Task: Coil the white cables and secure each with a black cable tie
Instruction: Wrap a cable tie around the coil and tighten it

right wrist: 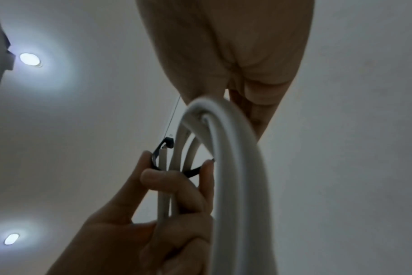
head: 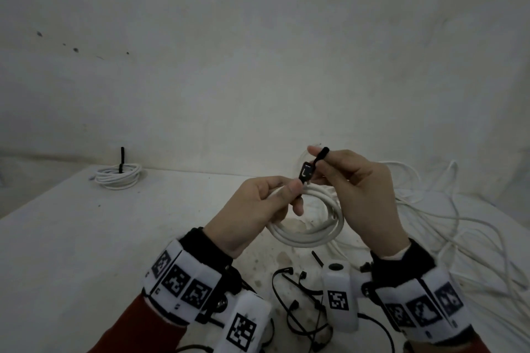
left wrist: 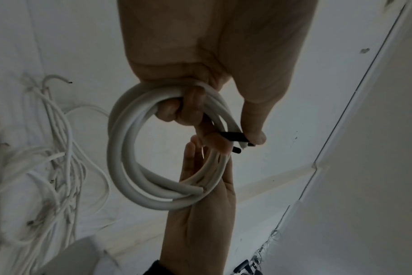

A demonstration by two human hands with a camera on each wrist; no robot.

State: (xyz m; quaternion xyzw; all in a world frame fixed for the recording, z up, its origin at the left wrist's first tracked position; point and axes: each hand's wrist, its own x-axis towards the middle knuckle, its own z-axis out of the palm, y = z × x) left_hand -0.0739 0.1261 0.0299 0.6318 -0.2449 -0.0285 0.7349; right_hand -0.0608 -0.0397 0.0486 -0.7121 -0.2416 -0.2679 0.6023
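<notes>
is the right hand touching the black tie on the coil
Touching. In the head view the right hand pinches the black tie between thumb and fingertip above the coil.

Head view looks down over both wrists. Wrist views look up, close (ceiling behind). All share the coiled cable [head: 308, 231].

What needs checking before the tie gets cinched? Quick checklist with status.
1. Left hand grips the coiled white cable: ok.
2. Right hand pinches the black cable tie: ok.
3. Tie wrapped round the strands: ok, per right wrist view.
4. Tail through the tie's head: cannot tell.
5. All loops inside the tie: cannot tell.
6. Spare ties on the table: ok.
</notes>
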